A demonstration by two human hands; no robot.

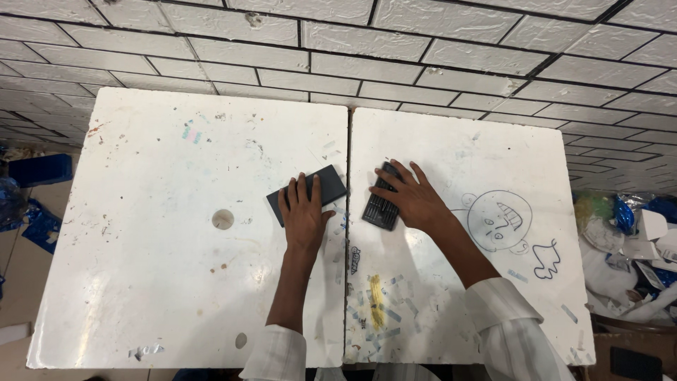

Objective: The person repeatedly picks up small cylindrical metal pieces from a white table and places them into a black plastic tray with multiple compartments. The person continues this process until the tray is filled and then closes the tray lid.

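My left hand (305,215) lies flat on a dark rectangular case (324,185) on the left white board (162,233), fingers spread over its lower half. My right hand (412,200) rests on a black tray of screwdriver bits (379,207) on the right white board (458,296), fingers curled over the tray's top edge. The case and the tray sit on either side of the seam between the boards, a short gap apart. Both arms wear white sleeves rolled up to the forearm.
The left board has a round hole (223,219) left of the case. A blue pen drawing of a face (499,220) marks the right board. A white brick-pattern wall (367,56) stands behind. Plastic bags and boxes (635,240) pile up at right; blue items (39,171) lie at left.
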